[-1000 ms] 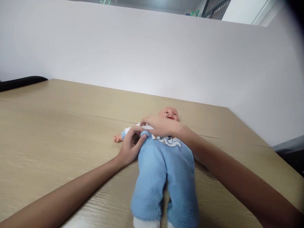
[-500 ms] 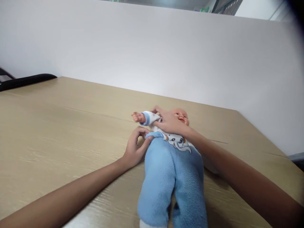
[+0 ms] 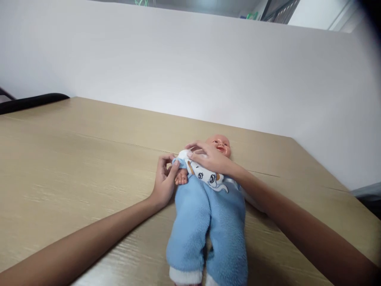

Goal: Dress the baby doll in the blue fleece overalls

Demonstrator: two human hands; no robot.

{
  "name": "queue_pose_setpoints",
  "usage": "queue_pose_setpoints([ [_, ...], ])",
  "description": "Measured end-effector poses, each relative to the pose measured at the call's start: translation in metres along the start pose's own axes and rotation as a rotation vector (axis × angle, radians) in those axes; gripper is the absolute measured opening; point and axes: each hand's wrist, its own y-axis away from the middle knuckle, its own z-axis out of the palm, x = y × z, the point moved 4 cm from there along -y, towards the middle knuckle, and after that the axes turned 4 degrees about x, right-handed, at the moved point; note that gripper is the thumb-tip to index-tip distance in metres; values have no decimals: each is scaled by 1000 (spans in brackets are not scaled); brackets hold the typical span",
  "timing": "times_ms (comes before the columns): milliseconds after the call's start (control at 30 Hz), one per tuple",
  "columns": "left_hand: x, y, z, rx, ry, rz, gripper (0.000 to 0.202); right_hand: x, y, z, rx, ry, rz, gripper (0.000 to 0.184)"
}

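Note:
A baby doll [image 3: 220, 145] lies on its back, head away from me, in blue fleece trousers [image 3: 193, 222] and a white top [image 3: 205, 176] with a cartoon animal face. Its bare hand [image 3: 181, 177] points down toward me beside the waist. My left hand [image 3: 165, 178] is closed at the doll's wrist, thumb and fingers on the blue sleeve cuff [image 3: 179, 163]. Across the doll's chest reaches my right hand [image 3: 210, 159], its thumb and curved fingers at the white sleeve near the shoulder. The doll's other arm is hidden behind my right forearm.
The doll rests on a light wooden table [image 3: 89, 171] with thin seams. A pale partition [image 3: 178, 67] rises behind the table's far edge. A black curved object [image 3: 35, 101] stands at the left edge, and a dark grey item [image 3: 367, 196] shows at the right edge.
The doll's arm has swung from pointing out sideways to lying down beside its waist. My left hand has shifted from the trouser waistband to the sleeve cuff. My right hand stays near the shoulder.

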Motion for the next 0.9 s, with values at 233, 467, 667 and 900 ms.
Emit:
queue_pose_setpoints([
  [233, -20, -9, -6, -25, 89, -336, 37, -10, 30, -4, -112, 297, 114, 38],
  [467, -30, -31, 8, -115, 69, -472, 51, 21, 27, -3, -40, -125, 182, 41],
  [667, -28, -45, 10, -269, 1, -466, 38, 36, 38, -9, 14, -314, 173, 39],
  [900, -19, -56, 13, -364, -57, -440, 36, 47, 45, -2, 72, -449, 182, 53],
])
